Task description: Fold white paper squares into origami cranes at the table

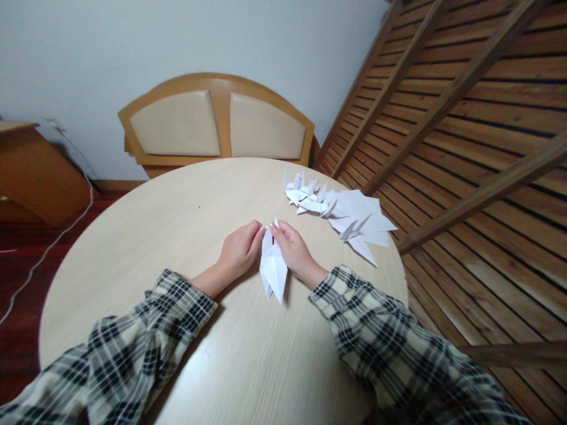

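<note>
Between my two hands is a white folded-paper crane [273, 270], its two broad flaps pointing down toward me. My left hand [241, 248] pinches one narrow point at its upper left, thumb and fingers pressed together. On the other side, my right hand [295, 251] is closed around the upper right part, and a thin paper tip sticks up past the fingers. The fingers hide some of the folds at the top. Beyond my right hand, several finished white paper cranes [312, 198] stand in a row, and another paper crane [358, 239] lies nearer.
White paper sheets [370, 215] lie at the right edge of the round wooden table [146, 236]. Behind the table stands a padded headboard [224, 118]. A slatted wooden panel [478, 147] rises close on the right. At far left are a cabinet [31, 177] and a white cable [48, 251].
</note>
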The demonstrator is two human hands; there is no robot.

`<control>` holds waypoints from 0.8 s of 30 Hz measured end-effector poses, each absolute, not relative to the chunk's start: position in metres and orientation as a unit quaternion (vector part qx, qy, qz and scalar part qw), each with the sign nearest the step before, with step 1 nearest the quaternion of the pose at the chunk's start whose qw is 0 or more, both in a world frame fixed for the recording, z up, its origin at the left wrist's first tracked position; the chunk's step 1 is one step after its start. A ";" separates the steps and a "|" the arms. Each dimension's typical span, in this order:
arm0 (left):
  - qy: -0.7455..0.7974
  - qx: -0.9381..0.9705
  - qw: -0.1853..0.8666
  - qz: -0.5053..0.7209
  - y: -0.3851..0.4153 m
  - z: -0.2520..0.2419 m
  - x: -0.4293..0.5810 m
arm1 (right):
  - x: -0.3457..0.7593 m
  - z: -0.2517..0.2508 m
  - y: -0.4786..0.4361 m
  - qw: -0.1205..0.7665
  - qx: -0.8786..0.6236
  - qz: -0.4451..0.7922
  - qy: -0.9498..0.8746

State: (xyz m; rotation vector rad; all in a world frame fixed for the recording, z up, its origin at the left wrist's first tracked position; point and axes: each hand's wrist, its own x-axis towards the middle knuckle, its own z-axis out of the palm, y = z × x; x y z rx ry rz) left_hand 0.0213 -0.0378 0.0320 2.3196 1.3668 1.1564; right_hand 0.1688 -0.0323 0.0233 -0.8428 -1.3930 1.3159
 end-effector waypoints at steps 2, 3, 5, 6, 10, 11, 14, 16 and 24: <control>0.472 0.778 0.104 0.401 -0.039 0.033 0.022 | 0.167 0.022 -0.033 0.504 -0.348 0.549 -0.569; 0.472 0.775 0.108 0.406 -0.039 0.033 0.022 | 0.166 0.022 -0.034 0.505 -0.347 0.550 -0.567; 0.470 0.767 0.121 0.420 -0.039 0.033 0.022 | 0.165 0.022 -0.035 0.505 -0.345 0.553 -0.566; 0.467 0.762 0.131 0.429 -0.040 0.033 0.023 | 0.165 0.023 -0.035 0.505 -0.343 0.553 -0.567; 0.457 0.735 0.187 0.464 -0.040 0.032 0.024 | 0.166 0.024 -0.036 0.508 -0.341 0.538 -0.580; 0.453 0.729 0.201 0.471 -0.040 0.033 0.025 | 0.166 0.025 -0.036 0.509 -0.342 0.534 -0.582; 0.438 0.722 0.235 0.481 -0.042 0.035 0.025 | 0.166 0.027 -0.037 0.509 -0.350 0.532 -0.579; 0.429 0.723 0.255 0.478 -0.043 0.037 0.025 | 0.166 0.029 -0.038 0.511 -0.355 0.532 -0.574; 0.416 0.696 0.315 0.493 -0.046 0.040 0.031 | 0.165 0.027 -0.036 0.529 -0.357 0.506 -0.580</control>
